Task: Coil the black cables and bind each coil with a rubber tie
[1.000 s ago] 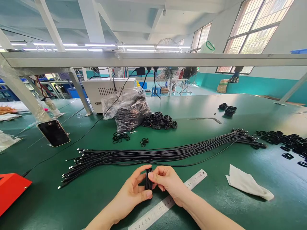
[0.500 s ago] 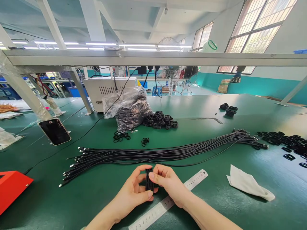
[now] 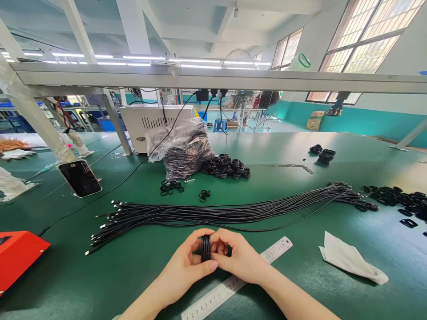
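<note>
A small stack of black rings (image 3: 206, 248) stands on edge between my hands, above the green table. My left hand (image 3: 190, 258) grips it, forefinger over the top and thumb below. From the other side, the curled fingers and thumb of my right hand (image 3: 235, 255) press on the stack; some fingertips are hidden behind it. Beneath my right wrist lies a steel ruler (image 3: 213, 300), slanting across the table. Just beyond my hands stretches a long bundle of black cables (image 3: 213, 215) with metal connectors at the ends.
Behind the cables are loose black rings (image 3: 171, 187), a heap of ring stacks (image 3: 228, 166) and a plastic bag (image 3: 187, 155). More black pieces (image 3: 400, 200) and a white cloth (image 3: 353, 260) lie right. A phone (image 3: 80, 178) and red device (image 3: 20, 258) are left.
My right fingers and thumb have shifted lower along the ring stack, and the stack has turned slightly. The whole view has swung a little to the left.
</note>
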Demonstrator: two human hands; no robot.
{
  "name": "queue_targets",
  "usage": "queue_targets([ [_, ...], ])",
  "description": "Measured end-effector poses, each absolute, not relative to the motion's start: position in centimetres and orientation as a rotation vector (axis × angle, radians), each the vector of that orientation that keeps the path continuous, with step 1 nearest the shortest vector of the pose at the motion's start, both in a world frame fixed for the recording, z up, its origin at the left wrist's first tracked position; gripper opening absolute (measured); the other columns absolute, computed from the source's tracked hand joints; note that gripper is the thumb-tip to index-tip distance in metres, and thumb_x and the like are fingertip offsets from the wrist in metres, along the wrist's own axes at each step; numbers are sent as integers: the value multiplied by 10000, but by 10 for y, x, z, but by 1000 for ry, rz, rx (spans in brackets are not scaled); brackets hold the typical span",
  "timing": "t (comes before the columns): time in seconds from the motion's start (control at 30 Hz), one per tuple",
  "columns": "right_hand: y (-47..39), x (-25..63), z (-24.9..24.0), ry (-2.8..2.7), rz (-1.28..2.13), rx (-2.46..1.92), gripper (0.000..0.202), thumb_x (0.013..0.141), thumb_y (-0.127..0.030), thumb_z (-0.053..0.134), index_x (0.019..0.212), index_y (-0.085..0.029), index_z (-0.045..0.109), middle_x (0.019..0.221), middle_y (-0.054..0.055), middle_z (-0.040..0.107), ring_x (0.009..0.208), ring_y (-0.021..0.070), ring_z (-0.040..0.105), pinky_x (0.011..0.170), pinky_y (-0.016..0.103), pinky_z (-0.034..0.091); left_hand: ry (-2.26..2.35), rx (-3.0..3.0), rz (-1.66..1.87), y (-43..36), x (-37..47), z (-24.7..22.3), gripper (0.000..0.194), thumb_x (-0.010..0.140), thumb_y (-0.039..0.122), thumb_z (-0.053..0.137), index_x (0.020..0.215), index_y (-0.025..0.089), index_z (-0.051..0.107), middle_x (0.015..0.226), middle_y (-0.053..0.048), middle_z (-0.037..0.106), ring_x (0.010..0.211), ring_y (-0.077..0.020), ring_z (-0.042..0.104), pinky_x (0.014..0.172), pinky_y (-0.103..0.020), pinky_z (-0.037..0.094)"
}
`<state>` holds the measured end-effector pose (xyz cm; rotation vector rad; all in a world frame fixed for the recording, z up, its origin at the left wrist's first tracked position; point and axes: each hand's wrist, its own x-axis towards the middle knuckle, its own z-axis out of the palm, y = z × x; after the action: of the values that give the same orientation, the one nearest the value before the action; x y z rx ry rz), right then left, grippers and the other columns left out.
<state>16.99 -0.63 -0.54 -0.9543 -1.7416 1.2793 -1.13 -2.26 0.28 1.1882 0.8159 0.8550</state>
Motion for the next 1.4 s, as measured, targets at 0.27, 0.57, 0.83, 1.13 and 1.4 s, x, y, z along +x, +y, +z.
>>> queue_targets([
  [0.27,-4,182,1,-1931,1165,-823,157,875,-325,603,782,-208,650,839,19,507,761,158,486,685,295,404,910,1129,856,-21,-12,0,565,660,200,821,1154,254,553,957,-24,681,780,-150,644,741,-306,510],
  [0.57,-2,180,7,-1709,1447,-1007,417,844,-575,582,673,-197,627,735,-5,448,712,154,439,671,284,368,860,1073,888,-21,-11,-1,606,615,154,847,1156,249,589,955,-44,710,820,-196,682,746,-329,531],
  [0.83,-7,167,5,-1294,1697,-952,396,654,-485,800,622,-174,556,657,-35,505,644,117,437,641,256,354,897,1199,858,-23,-11,-2,687,631,153,835,1251,300,578,1203,-62,656,969,-227,644,837,-361,521],
  [1.13,-9,167,2,-1366,1516,-1076,329,652,-439,798,579,-179,610,611,-29,500,620,132,428,617,276,342,915,1203,859,-20,-13,-4,634,618,161,843,1203,289,635,1139,-49,687,879,-206,648,812,-352,526],
  [1.4,-10,163,-3,-1405,1604,-1008,398,648,-466,793,564,-183,525,562,-47,452,565,111,382,557,258,297,943,1248,850,-23,-11,-4,636,641,159,824,1229,295,624,1160,-60,698,1018,-267,649,904,-403,506],
])
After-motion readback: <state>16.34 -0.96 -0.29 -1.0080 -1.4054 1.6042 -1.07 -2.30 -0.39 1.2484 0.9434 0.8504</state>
